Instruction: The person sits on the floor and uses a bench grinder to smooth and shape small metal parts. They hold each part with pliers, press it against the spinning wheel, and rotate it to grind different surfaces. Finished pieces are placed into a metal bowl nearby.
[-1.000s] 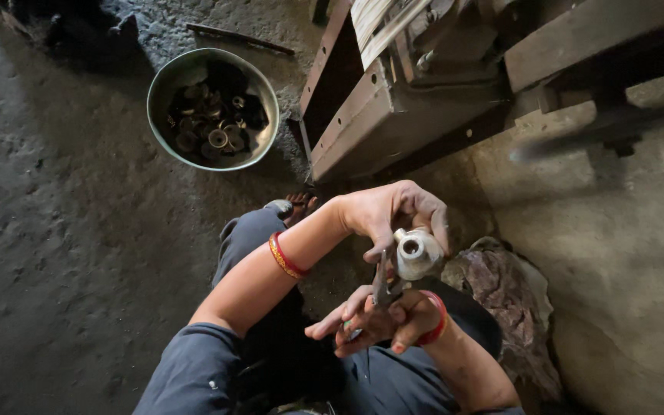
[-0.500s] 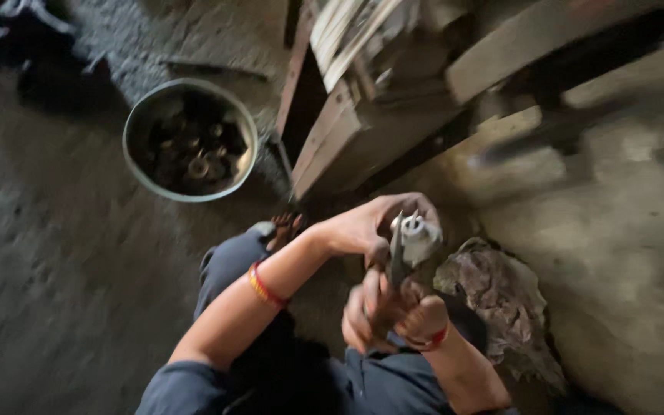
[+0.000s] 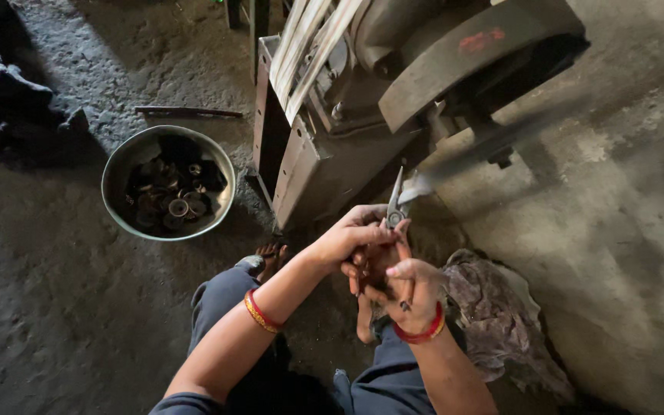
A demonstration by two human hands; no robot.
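A person sits low on the grey concrete floor [image 3: 55, 323], knees drawn up, both hands meeting in front of a heavy grey metal machine frame [image 3: 309, 161]. The right hand [image 3: 413, 288], a red bangle at its wrist, is closed around the handles of a pair of slim steel pliers [image 3: 395, 206]. The pliers stand nearly upright, long axis running from the right hand up and slightly away towards the machine, tips parted in a narrow V at the top. The left hand [image 3: 351, 234], with a red and gold bangle further down the forearm, is curled against the pliers just below the pivot, fingers wrapped in from the left; whether it pinches a small part there cannot be told, since the fingers hide it. So the tool lies between the two hands, the right one below on the handles, the left one higher and nearer the pivot and tips.

Off to the left, well apart from the hands, sits a round dull metal bowl [image 3: 117, 165] filled with dark ring-shaped metal parts [image 3: 172, 201]. A crumpled grey-brown rag [image 3: 493, 315] lies on the floor just beside the right forearm. A thin dark metal rod [image 3: 187, 112] lies beyond the bowl
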